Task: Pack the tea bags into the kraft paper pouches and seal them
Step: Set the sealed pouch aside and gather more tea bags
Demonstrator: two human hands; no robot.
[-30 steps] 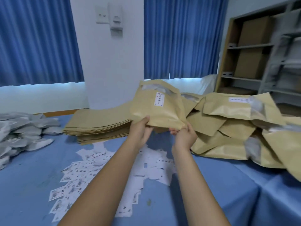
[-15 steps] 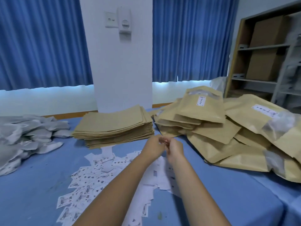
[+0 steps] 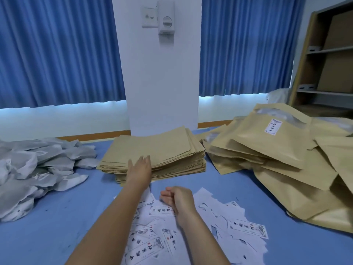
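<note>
Taking a fresh pouch

The stack of empty pouches [image 3: 156,150] lies under our left hand [image 3: 140,169], whose straight fingers rest flat on the top one, gripping nothing. We should peel only that top one free by its near edge. Our right hand [image 3: 177,197], nearer us, hangs loosely curled and empty above the labels [image 3: 246,228]. The tea bags [image 3: 34,169] lie left of the grip, the filled pouches [image 3: 267,155] right. The labels carry Chinese characters that we cannot read surely.
</note>
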